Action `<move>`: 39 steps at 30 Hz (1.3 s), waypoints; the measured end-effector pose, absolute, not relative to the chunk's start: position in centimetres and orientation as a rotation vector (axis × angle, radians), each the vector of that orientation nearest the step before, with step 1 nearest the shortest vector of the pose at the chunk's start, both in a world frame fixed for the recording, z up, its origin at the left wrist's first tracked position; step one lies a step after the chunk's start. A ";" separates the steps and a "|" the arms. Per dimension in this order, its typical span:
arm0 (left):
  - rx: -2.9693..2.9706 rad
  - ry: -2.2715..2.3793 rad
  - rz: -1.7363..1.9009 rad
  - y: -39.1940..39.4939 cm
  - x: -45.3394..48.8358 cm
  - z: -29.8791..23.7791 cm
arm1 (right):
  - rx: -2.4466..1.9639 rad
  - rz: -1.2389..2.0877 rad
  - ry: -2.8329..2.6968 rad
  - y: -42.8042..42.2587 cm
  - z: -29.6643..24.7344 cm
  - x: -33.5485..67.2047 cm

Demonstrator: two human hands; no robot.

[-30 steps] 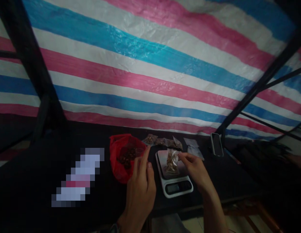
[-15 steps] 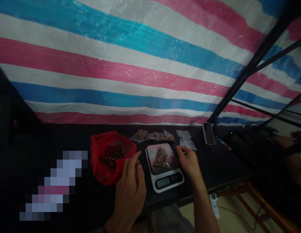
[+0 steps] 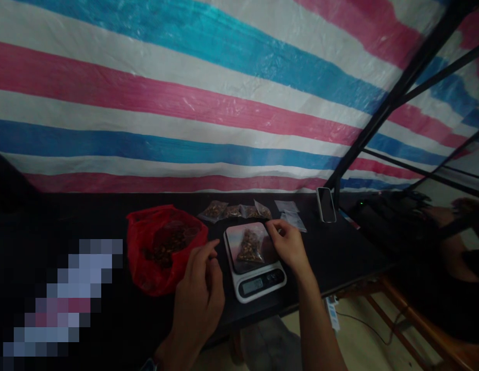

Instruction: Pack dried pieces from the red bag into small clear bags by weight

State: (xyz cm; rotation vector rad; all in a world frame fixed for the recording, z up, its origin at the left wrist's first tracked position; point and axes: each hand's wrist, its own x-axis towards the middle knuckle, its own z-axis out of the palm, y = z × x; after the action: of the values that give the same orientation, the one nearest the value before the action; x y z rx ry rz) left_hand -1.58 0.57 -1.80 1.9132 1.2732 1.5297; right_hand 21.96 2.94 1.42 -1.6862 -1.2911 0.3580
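A small clear bag of brown dried bits (image 3: 250,246) lies on the plate of a white kitchen scale (image 3: 258,291). Dim digits show on the scale's display. To the left of the scale is my left hand (image 3: 200,288), its fingers loosely stretched and holding nothing visible. A red plastic bag (image 3: 141,263), open at the top with more brown bits inside, sits just beyond that hand. My right hand (image 3: 288,246) is at the scale's right edge with its fingers curled in. Whatever its fingers may hold is hidden.
Several filled clear bags (image 3: 233,211) lie in a row behind the scale, beside flat clear bags (image 3: 293,220). A phone (image 3: 326,205) leans near a black frame post. Striped sheeting (image 3: 185,108) hangs behind the black table (image 3: 340,247). Another person's arm (image 3: 450,245) shows at right.
The view has shifted, so the table things appear slightly further left. Digits stand out more clearly on the scale's display. Both hands stay beside the scale, and the bag remains on its plate.
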 end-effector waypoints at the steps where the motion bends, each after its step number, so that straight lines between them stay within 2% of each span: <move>1: 1.911 1.267 1.543 0.6 -1.6 -1.7 | -1.681 0.368 -1.304 3.0 1.4 21.9; 18: 1.796 1.259 1.524 0.6 -0.8 -1.3 | -1.600 0.392 -1.252 3.5 0.9 20.8; 23: 1.504 1.233 1.321 0.6 0.5 -0.8 | -1.386 0.499 -1.232 2.7 3.2 18.9; 27: 1.158 1.109 1.335 1.1 1.2 -0.2 | -1.184 0.606 -1.256 2.7 5.8 15.5; 34: 0.585 1.029 1.414 1.4 0.5 1.1 | -1.291 0.667 -1.667 8.2 8.4 8.6; 39: 0.409 0.990 1.459 2.2 -2.1 1.5 | -1.383 0.618 -2.033 11.5 8.9 5.0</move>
State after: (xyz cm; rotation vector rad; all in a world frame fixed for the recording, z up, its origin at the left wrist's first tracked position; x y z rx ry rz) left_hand -2.08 2.15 1.54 0.4087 0.9903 1.4594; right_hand 5.00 11.53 8.91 -1.3828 -2.0327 0.6181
